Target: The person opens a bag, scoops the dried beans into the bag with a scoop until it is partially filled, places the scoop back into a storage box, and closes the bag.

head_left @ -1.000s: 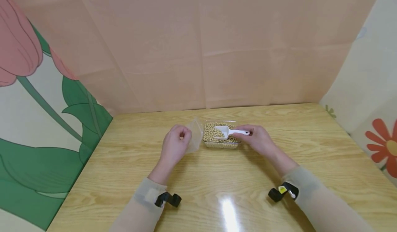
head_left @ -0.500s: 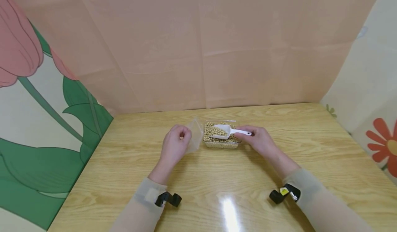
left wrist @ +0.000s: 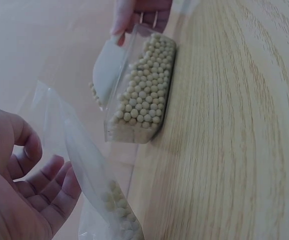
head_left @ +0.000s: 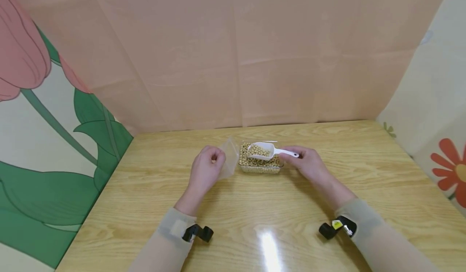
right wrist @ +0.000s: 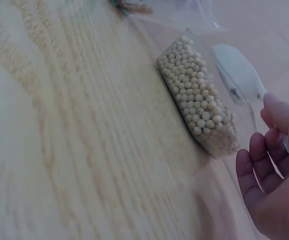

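My right hand (head_left: 308, 165) pinches the handle of a white scoop (head_left: 274, 149) between thumb and fingers. Soybeans lie in the scoop's bowl, which hangs over a clear rectangular container (left wrist: 127, 134) full of the same pale beans. To the left of the container, my left hand (head_left: 205, 167) holds a clear plastic bag (left wrist: 84, 150) near its top, fingers curled at its edge. The bag's mouth gapes towards the container in the left wrist view. Some soybeans (left wrist: 119, 207) sit low in the bag. In the right wrist view the scoop (right wrist: 238, 67) shows behind the container wall.
Everything stands on a wood-grain table (head_left: 233, 219), with a pink cloth backdrop (head_left: 233, 62) along its far edge. Walls painted with flowers flank it on both sides. A black camera mount is strapped to each wrist.
My right hand has lifted the scoop out of the beans and drawn it slightly right. The bowl now carries soybeans above the heap. My left hand and the bag have stayed put.
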`<state>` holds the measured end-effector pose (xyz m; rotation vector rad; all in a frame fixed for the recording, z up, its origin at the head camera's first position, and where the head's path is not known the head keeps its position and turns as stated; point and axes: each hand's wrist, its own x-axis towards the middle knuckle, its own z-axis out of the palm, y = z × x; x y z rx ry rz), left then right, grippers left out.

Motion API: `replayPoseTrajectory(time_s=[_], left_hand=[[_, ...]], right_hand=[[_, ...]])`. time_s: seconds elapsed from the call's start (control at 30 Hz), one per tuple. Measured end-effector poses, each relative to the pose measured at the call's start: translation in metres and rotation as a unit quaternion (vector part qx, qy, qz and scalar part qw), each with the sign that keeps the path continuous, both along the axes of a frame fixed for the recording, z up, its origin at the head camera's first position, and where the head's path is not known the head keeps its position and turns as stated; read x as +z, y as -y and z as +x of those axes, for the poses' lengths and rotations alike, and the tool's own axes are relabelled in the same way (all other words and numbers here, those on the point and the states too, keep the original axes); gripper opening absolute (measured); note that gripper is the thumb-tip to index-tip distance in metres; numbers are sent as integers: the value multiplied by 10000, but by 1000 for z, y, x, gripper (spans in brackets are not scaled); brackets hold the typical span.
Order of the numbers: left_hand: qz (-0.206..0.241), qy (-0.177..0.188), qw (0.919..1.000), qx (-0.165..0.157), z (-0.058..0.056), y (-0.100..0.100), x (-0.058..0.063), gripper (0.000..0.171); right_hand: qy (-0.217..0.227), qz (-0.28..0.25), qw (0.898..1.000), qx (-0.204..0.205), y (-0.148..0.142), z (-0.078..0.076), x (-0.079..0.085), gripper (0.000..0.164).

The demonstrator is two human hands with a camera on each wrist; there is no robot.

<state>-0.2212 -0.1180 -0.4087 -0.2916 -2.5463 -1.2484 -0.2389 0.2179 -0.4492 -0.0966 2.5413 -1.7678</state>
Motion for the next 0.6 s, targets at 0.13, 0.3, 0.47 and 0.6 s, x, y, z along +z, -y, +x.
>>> replayPoseTrajectory(time_s=[0.13,0.3,0.47,0.6], left_hand=[[-2,-18,10000,1,-1,0,0,19],[-4,-46,10000,-1,0,0,0,18],[5,-49,10000,-14,0,-1,0,19],[6,19,10000,-22,-1,-1,0,19]], right_hand=[[-28,26,10000,-22,-2,1,3,56],[-89,124,9999,18,-3,4,10,56],[-24,-87,9999,100,-1,8,21,57],[31,-230,9996,168,1,10,29,57]])
